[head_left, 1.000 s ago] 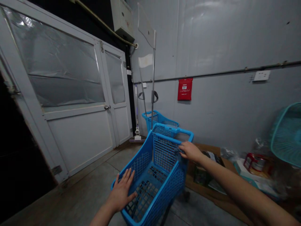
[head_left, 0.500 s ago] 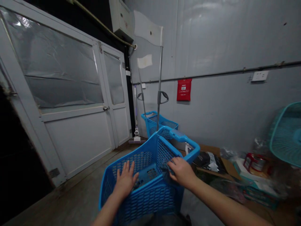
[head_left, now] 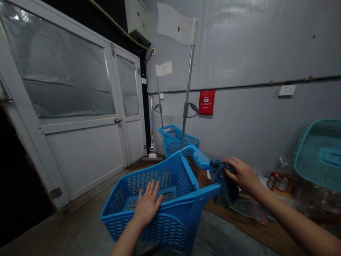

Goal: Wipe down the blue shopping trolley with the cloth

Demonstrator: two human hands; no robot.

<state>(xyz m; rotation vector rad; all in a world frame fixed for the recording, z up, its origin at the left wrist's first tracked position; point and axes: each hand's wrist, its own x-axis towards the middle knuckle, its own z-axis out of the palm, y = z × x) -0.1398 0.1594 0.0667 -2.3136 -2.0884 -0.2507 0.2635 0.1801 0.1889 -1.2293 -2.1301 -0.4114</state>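
In front of me stands a blue plastic shopping cart (head_left: 176, 227), its basket to the left and its handle to the right. A grey pole with a white flag (head_left: 176, 26) rises from its far side. My left hand (head_left: 147, 204) lies with fingers spread on the near rim of the basket. My right hand (head_left: 239, 174) grips a dark blue cloth (head_left: 226, 181), which is pressed over the right end of the cart handle and hangs down below it. The cloth hides that corner of the handle.
A second blue cart (head_left: 170, 144) with its own flag stands by the wall. Beside it leans a mop (head_left: 152, 149). White doors (head_left: 85, 153) are on the left. At the right are a teal plastic basket (head_left: 319, 153), cans (head_left: 279, 183), cardboard and plastic bags.
My right hand has moved with the cloth from the inner basket edge to the right end of the handle. The cart has tilted or turned, and its flag pole leans further right.
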